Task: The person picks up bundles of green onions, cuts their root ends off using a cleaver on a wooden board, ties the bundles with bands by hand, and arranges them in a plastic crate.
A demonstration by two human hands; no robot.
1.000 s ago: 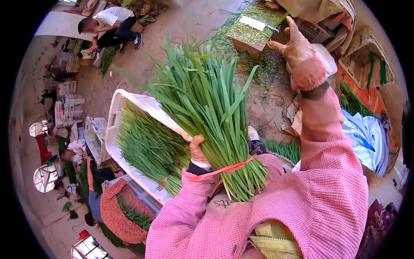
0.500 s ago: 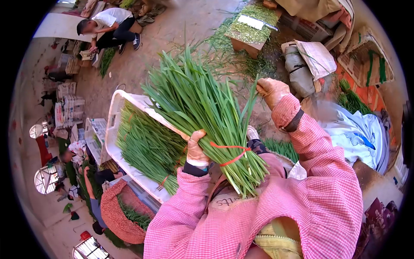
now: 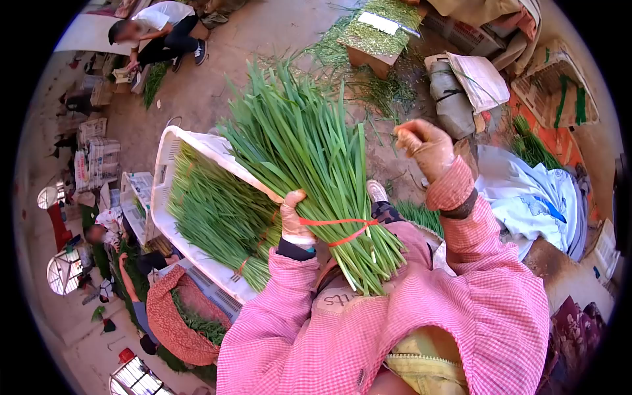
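Observation:
My gloved left hand (image 3: 294,217) is wrapped round a large bundle of long green leafy stalks (image 3: 303,145), held at an angle before my chest. A red band (image 3: 339,227) circles the bundle near its pale cut ends. Off to the right of the leaves, apart from them, my gloved right hand (image 3: 424,146) is raised with its fingers curled together; whether they pinch anything is too small to tell.
A white crate (image 3: 164,217) of banded green bundles lies left of my left hand. A cutting-littered wooden block (image 3: 375,39) stands ahead. A blue-white cloth (image 3: 526,197) lies at right. One person (image 3: 164,26) sits at upper left; others are at lower left.
My right hand has come away from the leaf tips, and its fingers have curled inward. The leaf it held by the tip no longer stretches toward it. My left hand keeps hold of the bundle.

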